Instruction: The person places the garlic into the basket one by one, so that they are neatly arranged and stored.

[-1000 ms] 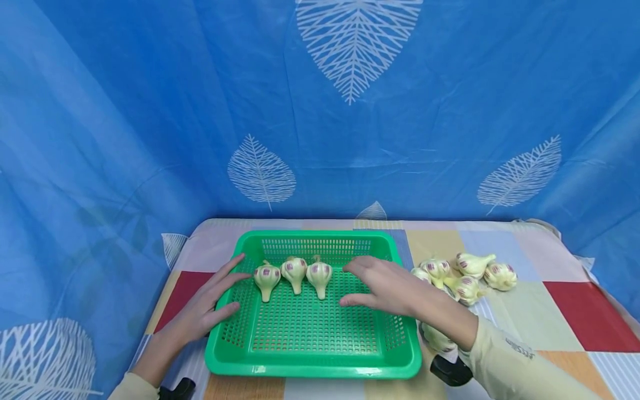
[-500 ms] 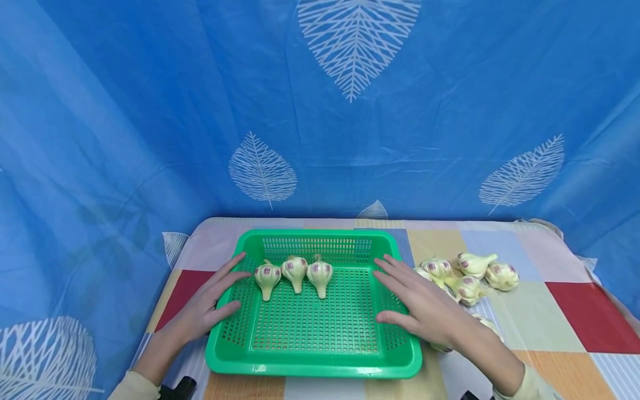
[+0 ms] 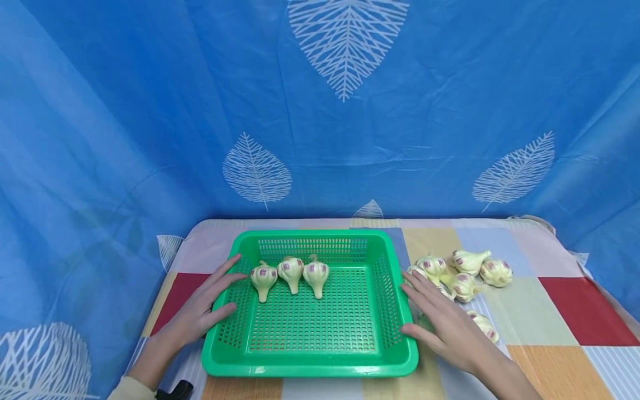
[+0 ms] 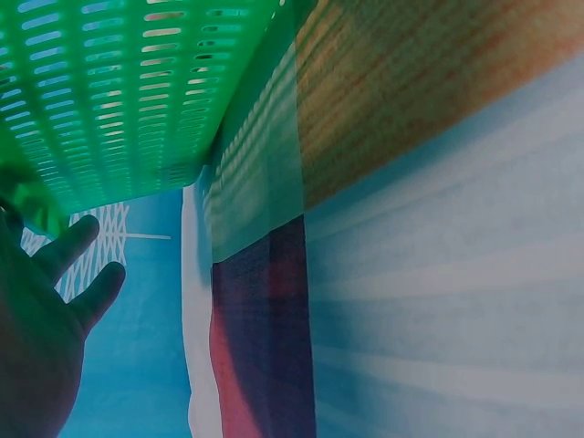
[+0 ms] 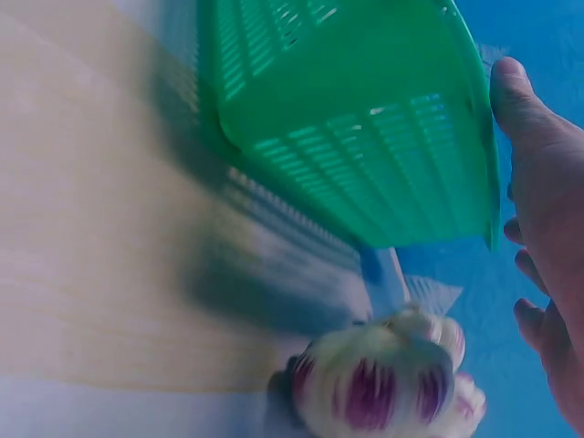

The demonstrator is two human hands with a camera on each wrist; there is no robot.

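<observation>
Rectangular green perforated plastic basket point(image 3: 310, 370): set flat on the multicoloured patchwork cloth point(image 3: 525, 311), between the two hands.
Three cream, purple-streaked garlic bulbs point(image 3: 291, 270): lined up side by side towards the back left of the basket floor; if the basket were tilted or jerked, their row would probably be broken, as rounded bulbs are easily rolled.
Left hand point(image 3: 201, 312): spread over the left rim with fingers nearly straight, nothing gripped; in a lift, slipping could be caused by so slight a hold.
Right hand point(image 3: 450, 328): held at the right rim, fingers extended, nothing grasped; whether the rim is touched cannot be told. With uneven pressure, the basket could be twisted.
Loose cluster of matching garlic bulbs point(image 3: 464, 286): heaped on the cloth beyond the right hand; scattering could be caused by a sideways shove.
Single garlic bulb point(image 3: 483, 324): placed just beside the right hand, where it could be knocked by the forearm.
</observation>
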